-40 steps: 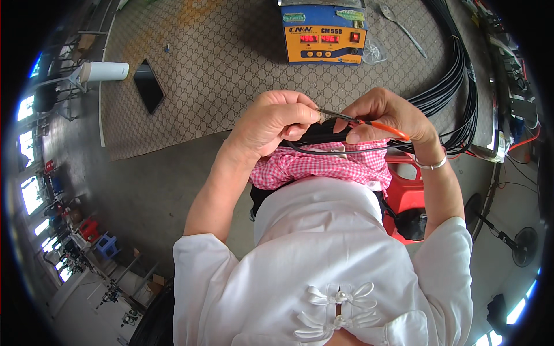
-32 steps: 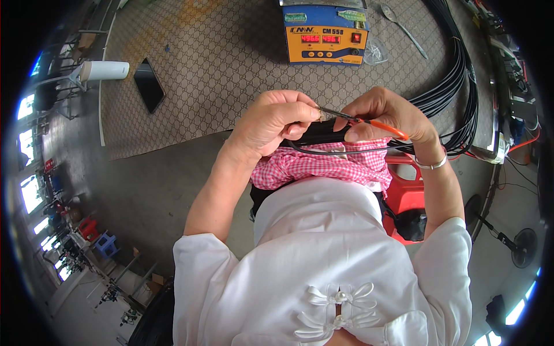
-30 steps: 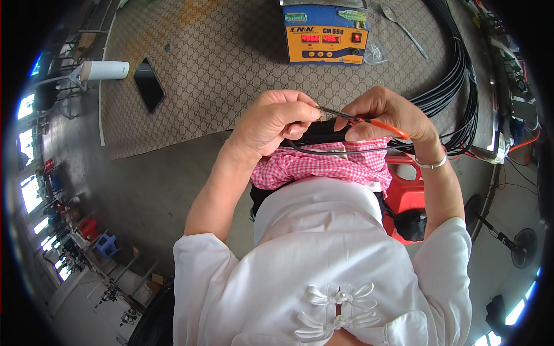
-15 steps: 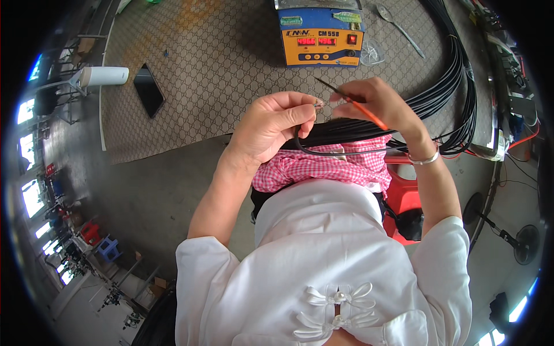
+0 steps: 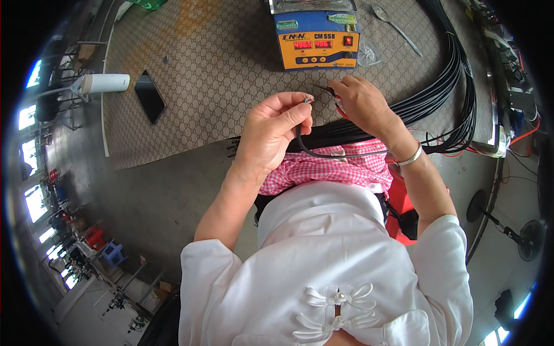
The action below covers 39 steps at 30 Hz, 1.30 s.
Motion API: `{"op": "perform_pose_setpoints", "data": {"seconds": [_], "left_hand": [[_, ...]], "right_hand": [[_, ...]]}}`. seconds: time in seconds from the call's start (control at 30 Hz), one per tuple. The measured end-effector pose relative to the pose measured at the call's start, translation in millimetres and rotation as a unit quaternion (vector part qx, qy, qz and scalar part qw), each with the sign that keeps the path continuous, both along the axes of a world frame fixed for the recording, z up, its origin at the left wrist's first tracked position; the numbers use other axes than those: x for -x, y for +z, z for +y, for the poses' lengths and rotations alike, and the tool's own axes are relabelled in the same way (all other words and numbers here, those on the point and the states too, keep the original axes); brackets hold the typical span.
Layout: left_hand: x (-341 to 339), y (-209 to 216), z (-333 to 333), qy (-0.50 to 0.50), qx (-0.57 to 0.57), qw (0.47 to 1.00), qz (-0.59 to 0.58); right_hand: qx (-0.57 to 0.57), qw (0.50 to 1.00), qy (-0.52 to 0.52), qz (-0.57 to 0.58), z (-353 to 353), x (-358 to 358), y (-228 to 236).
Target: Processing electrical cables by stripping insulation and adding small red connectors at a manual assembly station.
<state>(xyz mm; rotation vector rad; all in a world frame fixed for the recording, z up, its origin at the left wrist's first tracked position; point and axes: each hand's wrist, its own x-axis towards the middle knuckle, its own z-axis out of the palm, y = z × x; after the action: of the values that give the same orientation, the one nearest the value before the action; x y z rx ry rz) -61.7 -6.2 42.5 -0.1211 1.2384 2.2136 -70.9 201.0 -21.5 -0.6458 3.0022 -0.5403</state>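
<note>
My left hand (image 5: 271,130) pinches the end of a black cable (image 5: 323,153) above my lap, near the orange box (image 5: 316,41). My right hand (image 5: 358,101) grips thin tweezers (image 5: 323,88) beside it.

Black cable (image 5: 323,153), centre frame: smooth matt plastic sheath. Table mat (image 5: 219,75), upper half: woven-look, patterned, matt. Orange box (image 5: 316,40), top centre: glossy painted metal front. Phone (image 5: 150,96), upper left: glossy black glass. Bracelet (image 5: 411,157), right: shiny metal. Pink checked cloth (image 5: 329,170), centre: soft matt.
</note>
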Motion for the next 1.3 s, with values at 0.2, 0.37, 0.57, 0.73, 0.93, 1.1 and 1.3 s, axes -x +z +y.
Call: {"op": "perform_pose_setpoints", "data": {"seconds": [0.2, 0.37, 0.57, 0.73, 0.93, 1.1, 1.3], "left_hand": [[-2.4, 0.5, 3.8, 0.049, -0.006, 0.998, -0.028], [-5.1, -9.7, 4.7, 0.094, 0.011, 0.996, 0.001], [-4.3, -8.2, 14.4, 0.107, -0.006, 0.994, -0.01], [-3.5, -3.8, 14.6, 0.094, -0.022, 0.995, -0.022], [-4.7, 0.6, 8.7, 0.101, 0.026, 0.994, -0.022], [-3.6, 1.3, 3.2, 0.132, 0.041, 0.99, -0.034], [-3.8, -2.5, 0.2, 0.158, 0.032, 0.986, -0.033]], "right_hand": [[-0.015, 1.0, 0.0, 0.001, 0.9, -1.3, 0.5], [0.136, 0.99, 0.003, -0.021, -5.7, -9.8, 22.6], [0.698, 0.634, -0.085, -0.321, -51.1, -36.8, 40.0], [0.694, 0.625, -0.112, -0.338, -49.4, -35.4, 42.7], [0.48, 0.853, -0.063, -0.193, -22.7, -22.9, 33.0], [0.081, 0.99, -0.072, 0.094, -6.1, -12.0, -11.9], [0.137, 0.986, -0.095, -0.008, -2.5, -10.8, -15.5]]}}
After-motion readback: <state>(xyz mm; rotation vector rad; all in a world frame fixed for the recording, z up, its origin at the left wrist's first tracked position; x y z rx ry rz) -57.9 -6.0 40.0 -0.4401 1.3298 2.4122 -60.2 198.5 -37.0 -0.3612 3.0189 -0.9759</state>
